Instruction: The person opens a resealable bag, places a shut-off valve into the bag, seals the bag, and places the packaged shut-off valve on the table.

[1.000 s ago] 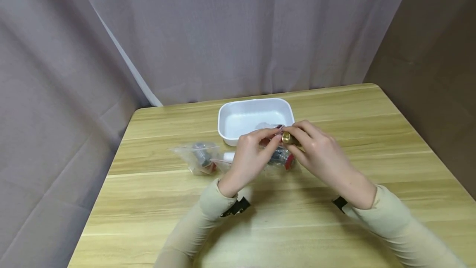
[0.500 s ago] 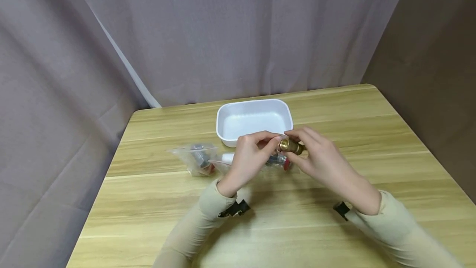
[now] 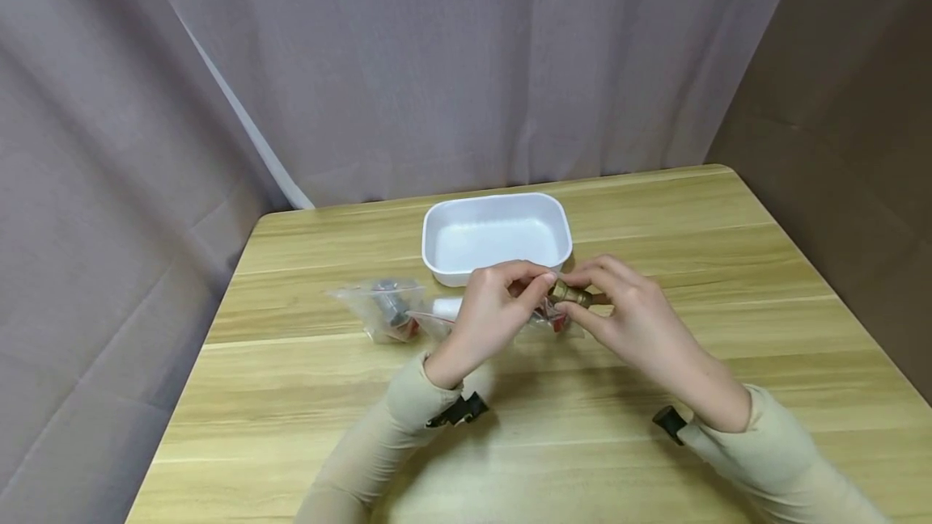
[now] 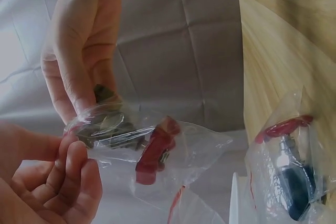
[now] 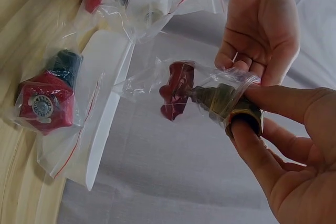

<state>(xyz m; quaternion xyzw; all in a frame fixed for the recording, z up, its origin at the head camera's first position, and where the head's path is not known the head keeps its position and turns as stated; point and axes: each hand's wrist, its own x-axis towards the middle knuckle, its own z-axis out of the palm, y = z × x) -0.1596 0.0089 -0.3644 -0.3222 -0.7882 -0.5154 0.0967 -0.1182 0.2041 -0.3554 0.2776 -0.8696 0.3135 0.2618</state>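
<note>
A brass valve [image 5: 226, 100] with a red handwheel [image 5: 178, 90] is held above the table, in a clear zip bag [image 5: 139, 85]. My right hand [image 3: 633, 314] grips the brass body at its open end, which pokes out at the bag's mouth in the right wrist view. The fingertips of my left hand [image 3: 491, 310] pinch the bag's edge beside the brass, as the left wrist view shows. The red handwheel lies inside the plastic, away from my right hand. From the head, my fingers partly hide the valve.
Behind the hands stands a white tray [image 3: 429, 245]. A bagged valve with a grey body [image 3: 393, 306] lies left on the table. Another bagged valve with a red handwheel and dark body [image 5: 47, 100] lies beside the tray. Grey curtains [image 3: 437, 63] hang beyond the table.
Both hands have come slightly lower, off the tray's front edge. The brass end, earlier facing up toward the head, has tilted, and the right fingers have shifted along the body.
</note>
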